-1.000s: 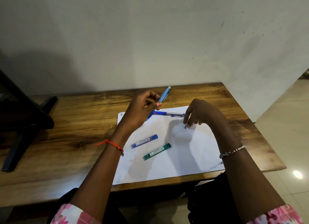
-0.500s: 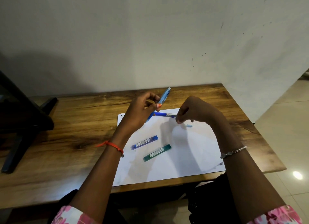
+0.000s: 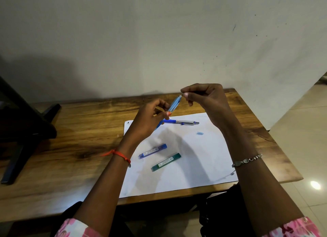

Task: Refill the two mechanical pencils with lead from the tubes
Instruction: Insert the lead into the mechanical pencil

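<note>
My left hand [image 3: 150,118] holds a light blue mechanical pencil [image 3: 174,104] tilted up to the right, above the paper. My right hand [image 3: 206,99] pinches the pencil's top end between thumb and forefinger. A second pencil [image 3: 182,122], dark blue with a silver barrel, lies on the white paper [image 3: 185,174] behind my hands. A small light blue cap [image 3: 199,133] lies loose on the paper to the right. Two lead tubes lie on the paper near me: a blue tube [image 3: 153,151] and a green tube [image 3: 166,162].
The paper lies on a wooden table [image 3: 70,148] against a pale wall. A black stand [image 3: 23,130] sits at the table's left end. Tiled floor [image 3: 304,130] shows beyond the right edge.
My right hand set the small cap on the paper, then rose up and left to the top end of the pencil in my left hand. My left hand stayed nearly still.
</note>
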### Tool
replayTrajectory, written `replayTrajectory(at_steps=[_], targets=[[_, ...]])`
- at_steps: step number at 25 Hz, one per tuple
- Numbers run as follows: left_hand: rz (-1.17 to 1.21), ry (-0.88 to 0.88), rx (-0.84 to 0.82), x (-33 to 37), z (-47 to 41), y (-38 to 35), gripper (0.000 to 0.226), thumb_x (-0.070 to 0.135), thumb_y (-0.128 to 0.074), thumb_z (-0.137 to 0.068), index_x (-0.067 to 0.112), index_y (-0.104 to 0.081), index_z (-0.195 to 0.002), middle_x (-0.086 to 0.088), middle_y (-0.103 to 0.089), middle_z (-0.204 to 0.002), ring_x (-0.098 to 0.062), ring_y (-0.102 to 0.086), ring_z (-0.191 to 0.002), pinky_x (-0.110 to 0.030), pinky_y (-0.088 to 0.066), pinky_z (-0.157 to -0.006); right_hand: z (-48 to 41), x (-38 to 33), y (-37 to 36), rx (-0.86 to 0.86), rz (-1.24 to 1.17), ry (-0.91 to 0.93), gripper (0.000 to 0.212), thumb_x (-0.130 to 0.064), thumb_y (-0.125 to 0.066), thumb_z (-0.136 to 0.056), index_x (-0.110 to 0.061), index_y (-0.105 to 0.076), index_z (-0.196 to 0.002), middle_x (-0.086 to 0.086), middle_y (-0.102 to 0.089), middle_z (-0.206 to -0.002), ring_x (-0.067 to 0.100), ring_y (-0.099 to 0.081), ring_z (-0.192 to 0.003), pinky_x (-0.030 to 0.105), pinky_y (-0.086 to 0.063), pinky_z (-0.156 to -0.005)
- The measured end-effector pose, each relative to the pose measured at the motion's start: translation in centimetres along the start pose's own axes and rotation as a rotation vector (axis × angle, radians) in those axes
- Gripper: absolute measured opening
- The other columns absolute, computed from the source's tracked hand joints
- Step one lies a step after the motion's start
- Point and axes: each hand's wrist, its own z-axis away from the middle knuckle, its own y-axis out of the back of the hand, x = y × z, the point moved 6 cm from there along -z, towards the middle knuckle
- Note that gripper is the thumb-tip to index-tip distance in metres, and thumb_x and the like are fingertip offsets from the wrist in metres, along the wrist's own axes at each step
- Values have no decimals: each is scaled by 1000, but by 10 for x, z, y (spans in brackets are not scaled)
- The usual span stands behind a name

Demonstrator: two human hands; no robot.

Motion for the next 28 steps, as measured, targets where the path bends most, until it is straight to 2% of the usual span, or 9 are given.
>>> replayTrajectory(at_steps=[8, 16, 21, 25, 28], targets=[[-23, -2, -7, -2, 0, -1, 9, 7, -58, -87, 13, -55, -93, 10, -57, -84, -8, -61, -73, -20, -54, -64, 0, -4, -1, -27, 68, 47, 19, 5, -66, -80, -9, -72, -92, -8, -69, -67, 8, -56, -56, 21, -48, -59], [9, 24, -13, -5, 0, -2, 9, 6, -56, -87, 12, -55, -95, 4, -58, -86, -11, -63, -73, -30, -56, -68, 0, -6, -5, -40, 106, 62, 20, 9, -63, -79, -5, -71, -92, 5, -67, -77, 6, -56, -56, 20, -48, -57], [-4, 14, -13, -4, -1, -1, 10, 7, -57, -87, 12, -56, -95, 7, -57, -87, -8, -62, -72, -21, -56, -62, -2, -5, -5, -50, 129, 53, 20, 8, -63, -80, -4, -71, -93, 4, -67, -75, 10, -57, -56, 22, -49, -60], [17, 12, -8, -3, -1, -1, 10, 6, -58, -86, 11, -56, -94, 4, -58, -87, -9, -62, -72, -21, -56, -61, -4, -2, -4, -72, 91, 47, 20, 9, -63, -79, -2, -71, -93, 7, -66, -76, 18, -58, -61, 27, -49, -63], [26, 11, -1, -3, -1, 0, 9, 4, -57, -86, 11, -56, -93, 5, -58, -85, -9, -62, -72, -19, -55, -59, -3, -3, -6, -104, 71, 48, 22, 11, -65, -77, -2, -70, -94, 8, -65, -78, 17, -59, -64, 26, -51, -63]])
